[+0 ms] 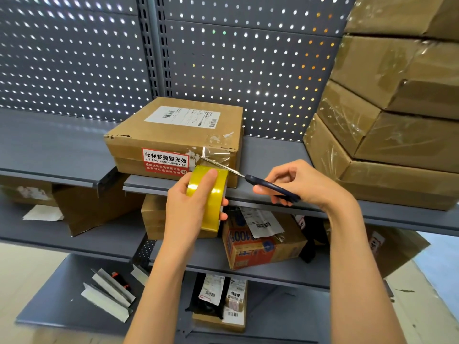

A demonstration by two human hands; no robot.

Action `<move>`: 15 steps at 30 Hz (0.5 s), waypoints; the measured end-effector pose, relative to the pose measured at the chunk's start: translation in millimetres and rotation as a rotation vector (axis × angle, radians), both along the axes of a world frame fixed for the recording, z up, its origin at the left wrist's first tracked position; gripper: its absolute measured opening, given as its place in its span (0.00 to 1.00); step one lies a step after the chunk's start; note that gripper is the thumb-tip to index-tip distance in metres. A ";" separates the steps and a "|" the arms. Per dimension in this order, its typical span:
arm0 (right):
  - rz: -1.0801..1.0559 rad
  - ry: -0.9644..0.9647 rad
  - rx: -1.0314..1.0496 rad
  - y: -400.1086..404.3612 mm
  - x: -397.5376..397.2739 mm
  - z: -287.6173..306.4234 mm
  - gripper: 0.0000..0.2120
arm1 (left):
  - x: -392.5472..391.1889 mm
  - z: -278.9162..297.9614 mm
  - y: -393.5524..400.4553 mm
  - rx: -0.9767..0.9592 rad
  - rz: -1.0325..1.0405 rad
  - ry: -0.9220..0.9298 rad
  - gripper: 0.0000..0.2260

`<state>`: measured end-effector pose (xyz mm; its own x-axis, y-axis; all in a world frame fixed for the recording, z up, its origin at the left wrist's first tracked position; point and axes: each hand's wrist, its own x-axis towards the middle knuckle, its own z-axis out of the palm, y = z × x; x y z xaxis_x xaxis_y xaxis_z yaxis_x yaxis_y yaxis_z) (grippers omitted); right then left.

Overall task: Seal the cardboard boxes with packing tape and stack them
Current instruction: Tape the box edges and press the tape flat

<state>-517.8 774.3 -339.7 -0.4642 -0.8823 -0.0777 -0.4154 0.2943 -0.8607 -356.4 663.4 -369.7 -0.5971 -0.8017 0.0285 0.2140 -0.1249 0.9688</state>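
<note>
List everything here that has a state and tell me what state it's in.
Box: closed, on shelf, tape strip on corner.
Tape roll: gripped by left hand.
Scissors: held by right hand, blades at the strip.
Stacked boxes: closed, taped.

Bright, even indoor light fills the frame. Daylight shines through the holes of the grey pegboard point(248, 58) across the upper half, making rows of white dots that smear into streaks at the upper left. Glare sits on the yellow tape roll point(210, 194) at centre and on the clear wrap of the stacked boxes point(372, 120) at right. Soft shadows lie under the shelves point(62, 150). Wide-angle distortion bends the edges; the centre is sharp.
</note>
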 end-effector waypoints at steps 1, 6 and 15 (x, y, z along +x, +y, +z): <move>-0.002 0.012 0.002 0.1 0.0 0.1 0.15 | 0.5 -0.2 0.6 -0.001 0.005 -0.001 0.05; -0.021 0.079 -0.004 0.2 0.0 -0.8 0.18 | 0.0 -0.4 -1.4 0.004 0.017 0.001 0.05; -0.068 0.196 0.013 -4.0 4.9 -9.2 0.13 | 6.7 -4.1 -1.4 0.040 0.047 -0.003 0.06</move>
<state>-513.0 770.4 -348.9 -0.5303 -0.8478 0.0087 -0.5530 0.3381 -0.7614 -349.6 662.1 -373.9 -0.5585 -0.8295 -0.0056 0.2175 -0.1529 0.9640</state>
